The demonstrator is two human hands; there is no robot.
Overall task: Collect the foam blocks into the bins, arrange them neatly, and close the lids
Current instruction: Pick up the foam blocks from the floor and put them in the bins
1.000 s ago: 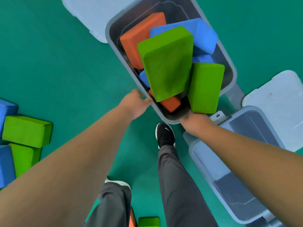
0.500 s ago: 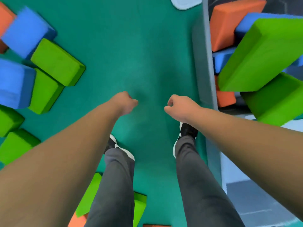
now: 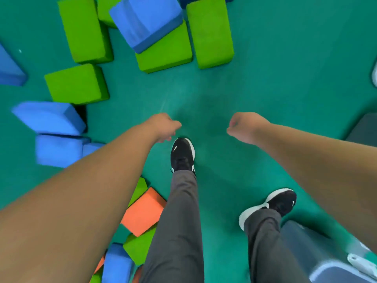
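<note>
Well, both my hands are empty right now. My left hand (image 3: 163, 126) and my right hand (image 3: 243, 127) are out in front of me, apart from each other. The fingers are loosely curled and they hold nothing. I think I hold them like this because I am stepping toward the blocks and getting ready to grab.

The foam blocks are not in a bin. They lie all over the green floor (image 3: 275, 58). Ahead of me a big blue block (image 3: 146, 19) leans on top of a flat green block (image 3: 165, 54), with a tall green block (image 3: 210, 31) just beside them. Another green block (image 3: 75, 84) sits near my left arm, and two blurry blue blocks (image 3: 49, 117) are next to it. An orange block (image 3: 142, 211) lies by my left leg.

The grey bin (image 3: 302, 246) is down by my right foot, low in the corner. I cannot tell what is inside it from here.

I think the job is far from done, since so many blocks are out. The leaning blue one should come off first, or it may slide when I pull the green one under it.
</note>
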